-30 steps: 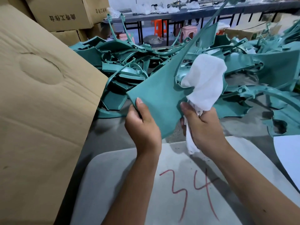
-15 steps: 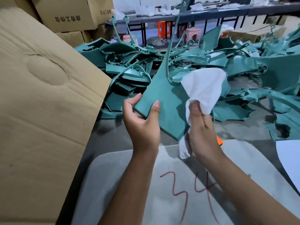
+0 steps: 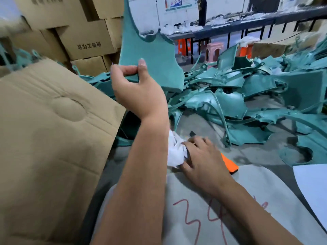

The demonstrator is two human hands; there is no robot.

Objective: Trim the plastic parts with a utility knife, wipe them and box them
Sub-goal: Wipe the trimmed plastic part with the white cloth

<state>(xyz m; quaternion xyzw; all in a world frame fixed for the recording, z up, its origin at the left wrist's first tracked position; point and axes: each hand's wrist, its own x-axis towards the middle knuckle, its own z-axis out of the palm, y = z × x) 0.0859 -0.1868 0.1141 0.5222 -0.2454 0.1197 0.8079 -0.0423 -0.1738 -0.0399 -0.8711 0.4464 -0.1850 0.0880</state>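
So nearest the camera, the right hand [image 3: 203, 160] lies low on the table [image 3: 256, 156], fingers curled over a white rag [image 3: 175, 152] and the orange knife [image 3: 230, 165]. Left hand [image 3: 136, 89] is raised, thumb and fingers pinching a teal part [image 3: 152, 57] by its lower edge. Left of it a big carton [image 3: 49, 138], contents hidden. Behind, a pile of parts [image 3: 247, 96] and stacked boxes [image 3: 85, 38].

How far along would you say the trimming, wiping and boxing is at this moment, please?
In hand: the left hand holds one teal part up above the cardboard box flap, while the right hand is down on the table with the white cloth and an orange-handled knife. Left: a large pile of teal parts waits on the table. How many are already boxed cannot be seen.
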